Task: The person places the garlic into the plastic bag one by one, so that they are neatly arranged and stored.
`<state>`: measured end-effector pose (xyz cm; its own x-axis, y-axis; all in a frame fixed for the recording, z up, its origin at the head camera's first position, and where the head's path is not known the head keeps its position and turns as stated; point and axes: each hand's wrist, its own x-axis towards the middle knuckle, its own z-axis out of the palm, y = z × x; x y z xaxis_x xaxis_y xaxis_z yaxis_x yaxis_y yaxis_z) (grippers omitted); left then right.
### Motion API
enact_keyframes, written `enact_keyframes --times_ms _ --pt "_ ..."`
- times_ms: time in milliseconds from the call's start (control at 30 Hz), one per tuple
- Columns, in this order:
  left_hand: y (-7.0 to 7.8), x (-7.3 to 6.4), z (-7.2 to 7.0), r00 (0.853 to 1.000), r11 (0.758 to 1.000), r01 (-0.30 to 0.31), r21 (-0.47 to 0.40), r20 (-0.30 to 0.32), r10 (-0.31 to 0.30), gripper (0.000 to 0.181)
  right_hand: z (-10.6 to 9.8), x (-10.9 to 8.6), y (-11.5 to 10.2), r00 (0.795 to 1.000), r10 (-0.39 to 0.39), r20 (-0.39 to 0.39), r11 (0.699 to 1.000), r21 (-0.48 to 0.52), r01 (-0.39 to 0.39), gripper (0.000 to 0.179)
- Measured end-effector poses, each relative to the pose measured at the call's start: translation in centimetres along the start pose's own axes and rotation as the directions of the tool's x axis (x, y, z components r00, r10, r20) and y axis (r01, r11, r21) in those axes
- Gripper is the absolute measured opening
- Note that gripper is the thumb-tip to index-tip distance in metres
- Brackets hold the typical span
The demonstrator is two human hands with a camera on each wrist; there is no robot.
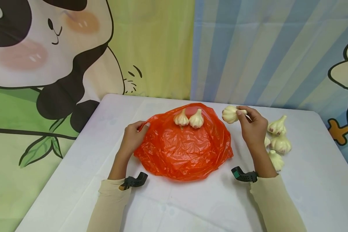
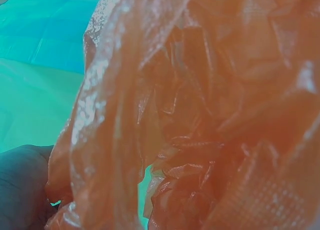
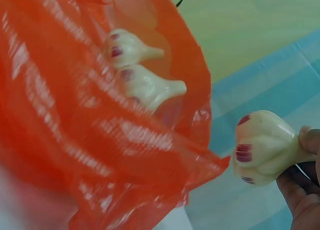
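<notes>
The held garlic bulb (image 1: 230, 114) hangs in the air just off the right edge of the orange plastic bag (image 1: 182, 148), above the white table (image 1: 191, 206); its long axis lies roughly level, the fat rooted end pointing left toward the bag and the thin stem pointing right into the fingers; in the right wrist view the same bulb (image 3: 262, 147) shows purple streaks on its base, which faces the bag (image 3: 75, 140). The right hand (image 1: 250, 127) pinches the stem between thumb and curled fingertips, narrowly closed round it. The left hand (image 1: 133, 137) grips the bag's left rim, fingers curled over the plastic and lifting the edge slightly; the left wrist view is filled with crumpled orange film (image 2: 200, 115), so the fingers' exact hold cannot be told there. Two garlic bulbs (image 1: 188, 118) lie side by side at the far part of the bag, stems pointing away from the person; more loose garlic bulbs (image 1: 278, 141) lie clustered on the table just right of the right hand.
</notes>
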<state>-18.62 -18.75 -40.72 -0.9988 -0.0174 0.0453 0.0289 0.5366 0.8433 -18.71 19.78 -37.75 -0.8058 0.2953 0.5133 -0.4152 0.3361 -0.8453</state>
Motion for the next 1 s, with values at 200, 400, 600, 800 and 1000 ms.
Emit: enact_keyframes --times_ms 200,400,600,800,1000 --pt "0.0 0.0 0.1 1.000 1.000 -0.004 0.000 -0.007 0.004 0.036 0.6 0.5 0.0 0.998 -0.041 0.044 0.998 0.058 0.039 0.020" --pt "0.1 -0.1 0.1 1.000 1.000 0.000 0.000 -0.008 0.000 0.036 1.4 0.8 -0.8 0.994 -0.026 0.111 0.999 0.041 0.021 0.019" --pt "0.2 -0.1 0.0 1.000 1.000 -0.008 0.006 -0.002 0.008 0.036 2.2 0.3 -3.0 0.978 -0.002 0.208 0.999 0.044 -0.007 0.018" --pt "0.3 0.0 -0.1 1.000 1.000 -0.010 0.004 0.006 0.010 0.035 3.7 -0.5 -4.4 0.947 0.009 0.322 0.997 0.072 -0.034 0.019" --pt "0.3 0.0 0.0 1.000 1.000 0.003 0.000 0.010 -0.003 0.036 5.2 -0.7 -4.9 0.886 0.037 0.462 0.998 0.022 -0.053 0.020"
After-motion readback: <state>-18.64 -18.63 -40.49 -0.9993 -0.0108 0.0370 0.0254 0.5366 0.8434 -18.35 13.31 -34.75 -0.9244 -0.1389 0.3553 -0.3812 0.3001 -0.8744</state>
